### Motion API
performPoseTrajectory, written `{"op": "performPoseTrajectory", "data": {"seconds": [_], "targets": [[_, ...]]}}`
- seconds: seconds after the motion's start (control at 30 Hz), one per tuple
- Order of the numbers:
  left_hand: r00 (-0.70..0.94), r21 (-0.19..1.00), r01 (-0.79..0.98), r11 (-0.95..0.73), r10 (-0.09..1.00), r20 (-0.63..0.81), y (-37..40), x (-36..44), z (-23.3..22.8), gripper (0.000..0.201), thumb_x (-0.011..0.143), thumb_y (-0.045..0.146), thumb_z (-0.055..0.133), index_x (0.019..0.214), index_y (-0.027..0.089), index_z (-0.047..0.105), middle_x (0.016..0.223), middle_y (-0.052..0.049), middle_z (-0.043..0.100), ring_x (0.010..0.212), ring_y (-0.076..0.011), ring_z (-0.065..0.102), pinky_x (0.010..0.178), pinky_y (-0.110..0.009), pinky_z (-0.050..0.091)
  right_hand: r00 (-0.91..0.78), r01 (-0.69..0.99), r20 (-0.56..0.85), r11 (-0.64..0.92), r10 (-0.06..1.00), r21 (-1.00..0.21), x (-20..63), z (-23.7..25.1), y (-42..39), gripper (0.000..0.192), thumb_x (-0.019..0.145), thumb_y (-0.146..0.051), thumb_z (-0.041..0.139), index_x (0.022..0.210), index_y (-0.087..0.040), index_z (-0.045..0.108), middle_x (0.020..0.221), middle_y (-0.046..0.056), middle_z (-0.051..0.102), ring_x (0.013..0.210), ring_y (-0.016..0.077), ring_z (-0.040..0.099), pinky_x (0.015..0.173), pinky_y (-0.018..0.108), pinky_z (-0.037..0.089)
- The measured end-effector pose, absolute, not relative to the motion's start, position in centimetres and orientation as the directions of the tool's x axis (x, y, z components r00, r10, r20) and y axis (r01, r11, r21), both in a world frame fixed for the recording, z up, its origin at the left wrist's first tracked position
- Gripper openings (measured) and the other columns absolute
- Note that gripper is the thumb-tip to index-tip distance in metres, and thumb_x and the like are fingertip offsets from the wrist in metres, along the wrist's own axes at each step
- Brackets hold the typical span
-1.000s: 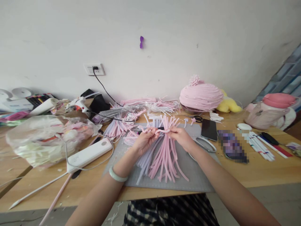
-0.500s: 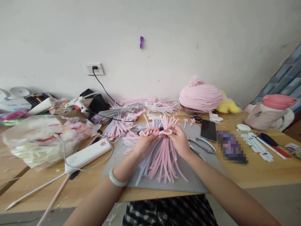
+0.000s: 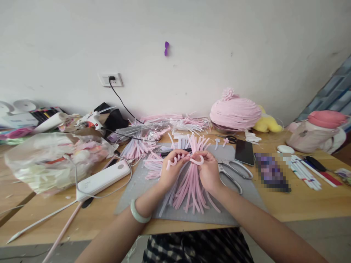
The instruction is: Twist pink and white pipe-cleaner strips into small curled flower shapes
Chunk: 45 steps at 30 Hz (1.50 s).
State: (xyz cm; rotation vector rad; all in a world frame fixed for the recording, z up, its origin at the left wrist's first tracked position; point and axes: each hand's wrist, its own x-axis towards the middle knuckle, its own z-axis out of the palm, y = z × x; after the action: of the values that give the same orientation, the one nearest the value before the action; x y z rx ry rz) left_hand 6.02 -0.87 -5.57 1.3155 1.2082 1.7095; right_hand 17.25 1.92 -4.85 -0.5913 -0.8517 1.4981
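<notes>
A pink pipe cleaner [image 3: 201,160], bent into curls, is pinched between both my hands over the mat. My left hand [image 3: 172,172] has its thumb and fingers closed on one part, with a curled end poking out on its left. Closed on the other part, my right hand [image 3: 210,171] shows a hooked loop in front of its fingertips. Beneath the hands, a bundle of pink pipe cleaners [image 3: 189,193] fans out on the grey cutting mat [image 3: 227,216]. A dark pen-like stick [image 3: 164,153] lies behind my left hand, partly hidden.
Silver-handled scissors [image 3: 241,170] and a phone [image 3: 244,152] lie to the right. Behind stands a pink pipe-cleaner dome [image 3: 235,113]. On the left are a white power strip [image 3: 104,180] with cables and a plastic bag [image 3: 55,164]. Several white pens [image 3: 305,171] lie far right.
Both hands have lowered slightly and turned, staying close together. The pipe cleaner's curls now stand out more, with the left end hanging downward. The view has shifted slightly.
</notes>
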Motion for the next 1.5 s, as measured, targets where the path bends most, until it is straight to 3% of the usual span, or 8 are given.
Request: {"op": "performPoseTrajectory", "data": {"seconds": [0.27,0.47,0.6,0.8,0.9,1.0,1.27,1.5], "targets": [[-0.274,0.924,0.049,-0.38,0.884,0.379,-1.2,6.5,-5.6,0.013,0.07,0.026,0.065,0.08,0.018,0.06,0.074,0.002,0.061,0.069,-0.0108,0.053,0.066,-0.022,0.04,-0.118,-0.617,0.231,0.111,0.966,-0.779,17.3,-4.8,1.9,0.016,0.055,-0.017,0.073,0.057,-0.02,0.058,0.066,-0.005,0.063,0.063,0.0102,0.058,0.062,0.024,0.044],[-0.312,0.928,0.089,-0.361,0.875,0.37,-1.0,6.2,-5.2,0.013,0.069,0.026,0.065,0.077,0.018,0.059,0.07,0.002,0.059,0.066,-0.01,0.051,0.064,-0.021,0.039,-0.104,-0.406,0.298,0.233,0.949,-0.884,17.3,-5.6,2.4,0.013,0.059,-0.023,0.07,0.061,-0.02,0.058,0.068,-0.004,0.06,0.065,0.0117,0.056,0.064,0.026,0.045],[-0.339,0.948,-0.014,-0.317,0.894,0.294,-0.3,5.5,-5.1,0.013,0.067,0.025,0.066,0.074,0.017,0.058,0.064,0.004,0.054,0.061,-0.0084,0.049,0.06,-0.02,0.037,-0.222,-0.197,0.342,0.302,0.913,-0.933,18.1,-5.6,3.4,0.022,0.067,-0.024,0.064,0.089,-0.022,0.06,0.082,0.001,0.06,0.073,0.0147,0.058,0.067,0.028,0.047],[-0.216,0.926,-0.344,-0.153,0.973,0.081,0.0,5.2,-4.5,0.017,0.061,0.023,0.069,0.07,0.014,0.058,0.058,0.004,0.057,0.055,-0.0071,0.052,0.058,-0.019,0.042,-0.377,0.239,0.692,0.787,0.615,-0.569,20.2,-4.5,4.7,0.037,0.081,-0.022,0.05,0.117,-0.025,0.049,0.099,0.008,0.057,0.084,0.0188,0.055,0.083,0.036,0.044],[-0.136,0.86,-0.509,-0.043,0.99,-0.031,0.1,5.1,-4.3,0.017,0.062,0.024,0.07,0.065,0.012,0.058,0.057,0.003,0.057,0.051,-0.0053,0.053,0.052,-0.016,0.043,-0.407,0.286,0.766,0.866,0.498,-0.411,20.9,-4.0,5.1,0.048,0.083,-0.02,0.048,0.129,-0.027,0.037,0.116,0.01,0.051,0.102,0.0219,0.052,0.092,0.04,0.04],[-0.039,0.791,-0.607,0.076,0.991,-0.125,0.2,4.7,-4.2,0.013,0.069,0.019,0.065,0.062,0.01,0.059,0.053,0.002,0.056,0.047,-0.0041,0.052,0.048,-0.013,0.044,-0.478,0.258,0.782,0.915,0.4,-0.31,21.4,-3.9,5.7,0.041,0.084,-0.014,0.043,0.124,-0.027,0.043,0.121,0.008,0.051,0.113,0.0207,0.046,0.096,0.041,0.038],[0.098,0.647,-0.725,0.235,0.966,-0.24,0.1,4.4,-3.7,0.019,0.08,0.008,0.051,0.063,0.008,0.06,0.057,-0.002,0.058,0.046,-0.0029,0.052,0.046,-0.009,0.047,-0.588,0.179,0.738,0.943,0.331,-0.28,22.2,-4.3,7.0,0.023,0.086,-0.019,0.043,0.096,-0.026,0.063,0.11,0.004,0.063,0.1,0.0183,0.057,0.087,0.039,0.044],[0.177,0.645,-0.702,0.303,0.951,-0.254,-0.1,4.3,-3.8,0.016,0.08,0.01,0.054,0.065,0.008,0.06,0.058,-0.002,0.058,0.047,-0.0026,0.055,0.047,-0.007,0.047,-0.648,0.171,0.696,0.949,0.31,-0.263,22.3,-3.8,6.7,0.019,0.085,-0.016,0.041,0.09,-0.024,0.058,0.11,0.005,0.062,0.099,0.0182,0.056,0.085,0.039,0.043]]}}
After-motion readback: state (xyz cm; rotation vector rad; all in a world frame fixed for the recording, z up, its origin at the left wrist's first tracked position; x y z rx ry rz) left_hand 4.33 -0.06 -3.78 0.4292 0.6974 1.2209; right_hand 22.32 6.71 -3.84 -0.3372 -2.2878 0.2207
